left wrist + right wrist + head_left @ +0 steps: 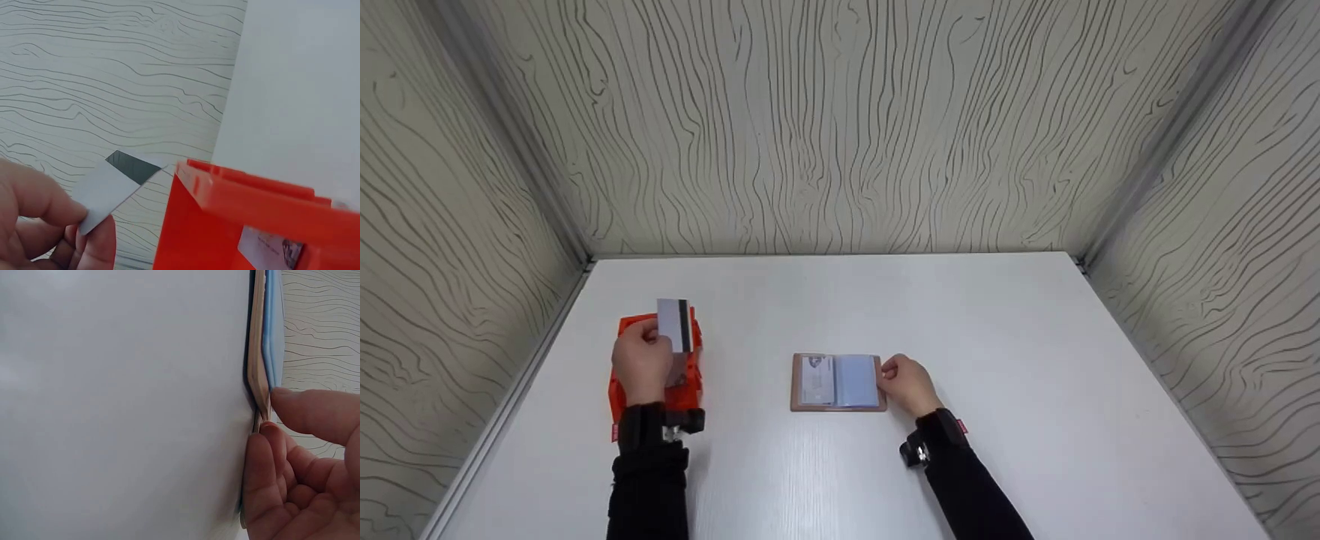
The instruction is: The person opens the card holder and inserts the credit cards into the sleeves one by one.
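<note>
My left hand (642, 361) pinches a white card (673, 324) with a dark stripe along one side, raised over an orange-red plastic bin (690, 397) at the left of the table. In the left wrist view, thumb and fingers grip one corner of the card (107, 191), beside the bin's rim (259, 197). A printed card (267, 247) lies inside the bin. My right hand (909, 384) pinches the right edge of a brown card holder (796, 382) that lies spread flat. Its left sleeve holds a printed card (817, 382); the right sleeve (855, 381) looks pale blue.
The white table (997, 337) runs back to a wood-grain patterned panel (840, 135). Similar side panels (1245, 225) stand at left and right. Black wrist cameras (915, 451) sit on both wrists.
</note>
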A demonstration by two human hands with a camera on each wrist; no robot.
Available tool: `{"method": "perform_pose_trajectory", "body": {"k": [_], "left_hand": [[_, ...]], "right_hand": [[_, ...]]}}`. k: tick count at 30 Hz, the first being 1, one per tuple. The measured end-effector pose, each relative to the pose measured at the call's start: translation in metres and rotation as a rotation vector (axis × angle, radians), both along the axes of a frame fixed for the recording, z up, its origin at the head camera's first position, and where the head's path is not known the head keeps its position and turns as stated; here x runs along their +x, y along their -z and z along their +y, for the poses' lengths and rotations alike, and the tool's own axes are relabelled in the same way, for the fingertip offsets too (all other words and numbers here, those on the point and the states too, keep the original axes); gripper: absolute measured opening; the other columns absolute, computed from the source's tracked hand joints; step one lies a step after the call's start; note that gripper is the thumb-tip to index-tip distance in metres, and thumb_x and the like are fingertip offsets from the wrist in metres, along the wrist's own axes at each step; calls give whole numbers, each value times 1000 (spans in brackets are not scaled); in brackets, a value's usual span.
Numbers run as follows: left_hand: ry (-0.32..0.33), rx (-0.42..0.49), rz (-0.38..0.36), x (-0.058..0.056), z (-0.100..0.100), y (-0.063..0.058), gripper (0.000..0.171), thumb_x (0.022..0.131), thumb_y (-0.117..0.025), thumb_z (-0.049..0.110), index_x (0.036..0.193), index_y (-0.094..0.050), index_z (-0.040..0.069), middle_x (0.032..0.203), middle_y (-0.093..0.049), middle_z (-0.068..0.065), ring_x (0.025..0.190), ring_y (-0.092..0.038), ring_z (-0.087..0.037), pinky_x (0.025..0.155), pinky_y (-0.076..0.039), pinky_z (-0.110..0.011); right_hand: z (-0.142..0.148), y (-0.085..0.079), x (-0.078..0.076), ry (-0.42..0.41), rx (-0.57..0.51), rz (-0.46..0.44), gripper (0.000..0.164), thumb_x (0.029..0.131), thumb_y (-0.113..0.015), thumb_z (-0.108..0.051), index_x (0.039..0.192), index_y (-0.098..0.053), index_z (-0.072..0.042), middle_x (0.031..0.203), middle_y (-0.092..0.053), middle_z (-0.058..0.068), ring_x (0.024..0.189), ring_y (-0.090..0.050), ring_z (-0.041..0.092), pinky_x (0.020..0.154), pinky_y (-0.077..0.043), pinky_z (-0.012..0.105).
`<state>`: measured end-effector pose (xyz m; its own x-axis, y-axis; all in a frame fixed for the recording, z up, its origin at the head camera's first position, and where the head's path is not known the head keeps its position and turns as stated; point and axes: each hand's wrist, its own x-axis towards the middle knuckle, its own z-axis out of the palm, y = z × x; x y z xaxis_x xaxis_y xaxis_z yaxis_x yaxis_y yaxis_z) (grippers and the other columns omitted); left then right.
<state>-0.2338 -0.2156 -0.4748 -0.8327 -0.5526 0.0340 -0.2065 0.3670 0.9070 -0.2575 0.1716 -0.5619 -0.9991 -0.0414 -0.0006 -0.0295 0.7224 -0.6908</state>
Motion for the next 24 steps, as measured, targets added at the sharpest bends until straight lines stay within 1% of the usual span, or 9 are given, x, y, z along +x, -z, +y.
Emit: {"method": "perform_pose_trajectory", "body": {"k": [1,4,6,7,9,11,14,17,24], "left_hand": [[3,11,-2,1,2,-2,37,93,-46,4,126,-62,-2,117,-63,-22,104,-57,-36,95,-46,-51],[8,50,-10,1,8,-5,37,94,-46,5,128,-62,1,118,-63,-20,103,-56,-33,88,-49,-47],[9,81,-18,1,12,-6,37,95,-46,6,129,-61,3,118,-62,-18,102,-56,-32,81,-51,-43],[9,91,-18,0,14,-6,37,96,-46,6,130,-61,3,118,-62,-17,101,-55,-31,76,-52,-42],[14,108,-21,0,18,-6,37,97,-47,7,131,-60,4,118,-62,-16,101,-55,-31,74,-50,-39],[20,121,-15,-1,22,-5,36,97,-48,7,131,-60,4,118,-61,-17,102,-54,-30,76,-51,-39],[28,119,8,-1,28,-3,35,97,-50,6,130,-60,2,118,-62,-17,101,-55,-31,86,-51,-41],[44,115,23,0,35,-2,35,96,-52,5,129,-61,2,118,-62,-17,101,-55,-32,92,-50,-44],[101,139,-1,-1,51,3,36,97,-55,7,132,-60,3,122,-62,-16,106,-55,-32,98,-47,-45]], "right_hand": [[0,0,0,0,-1,-1,15,86,-70,-12,93,-64,0,79,-60,1,75,-56,18,74,-48,36],[0,0,0,0,-1,0,15,86,-70,-12,93,-64,0,79,-60,2,75,-56,18,73,-48,37],[0,1,0,0,4,4,15,86,-70,-12,93,-64,0,79,-60,2,75,-56,18,73,-48,37],[1,1,0,0,4,6,15,86,-70,-12,93,-64,0,79,-60,2,75,-56,18,73,-48,37],[1,1,0,-2,5,12,16,86,-70,-12,93,-64,0,79,-60,2,75,-56,18,73,-48,37],[0,2,-1,-1,4,14,16,86,-70,-11,93,-64,0,79,-61,2,75,-57,18,74,-48,37],[0,2,-1,-4,2,15,15,86,-71,-11,93,-64,0,79,-60,2,75,-56,18,74,-48,37],[0,1,-1,-3,4,20,15,86,-71,-11,93,-64,0,78,-60,2,75,-56,18,74,-47,37],[0,0,-1,4,9,21,14,86,-71,-11,92,-64,0,77,-60,1,74,-55,18,74,-47,37]]}}
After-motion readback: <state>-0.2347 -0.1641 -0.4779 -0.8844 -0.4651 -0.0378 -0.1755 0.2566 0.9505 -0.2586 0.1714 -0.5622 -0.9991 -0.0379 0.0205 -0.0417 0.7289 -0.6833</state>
